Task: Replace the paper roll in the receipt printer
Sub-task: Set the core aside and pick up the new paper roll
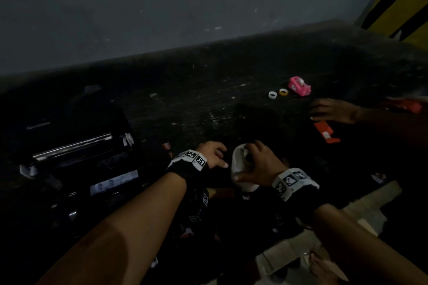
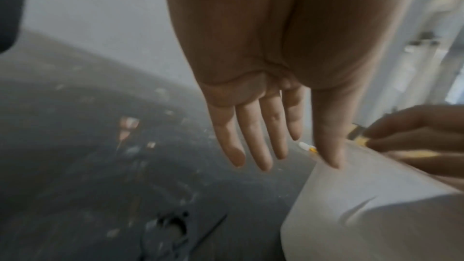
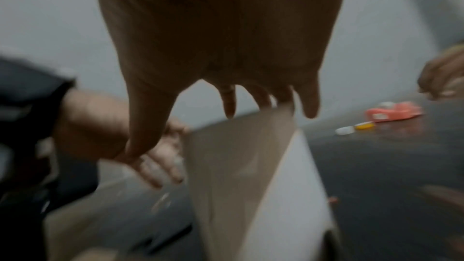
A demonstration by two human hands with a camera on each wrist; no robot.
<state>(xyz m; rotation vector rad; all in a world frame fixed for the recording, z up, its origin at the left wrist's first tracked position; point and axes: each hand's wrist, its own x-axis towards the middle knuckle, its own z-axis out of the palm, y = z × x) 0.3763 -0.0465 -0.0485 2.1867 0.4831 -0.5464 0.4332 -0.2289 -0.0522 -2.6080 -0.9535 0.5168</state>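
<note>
step in hand, as i judge it: the new roll is picked up and being readied, not yet loaded. the receipt printer (image 1: 76,157) sits at my left on the dark surface (image 1: 196,99) with its lid up and the metal bar across the bay showing; i cannot make out whether an old roll is in the bay, the head view is too dim.

my right hand (image 1: 259,164) grasps the white paper roll (image 1: 240,169) from above, thumb at the near side and fingers curled over the top by the core hole. the right wrist view shows a flat face of paper hanging below my fingers, so a length may be loose; blurred, not certain.

my left hand (image 1: 213,153) is released, fingers straight and together, holding nothing. in the left wrist view its thumb (image 2: 328,146) lies at the edge of the roll, touching or nearly so.

roll position: between my two hands, just in front of me, to the right of the printer and apart from it.

next move calls for: finding the free end with the left hand, carrying the roll left to the open bay, and seating it so the paper feeds past the bar.

elsewhere: another person's hand (image 1: 333,111) rests far right; a pink tape dispenser (image 1: 300,86) lies beyond.
</note>
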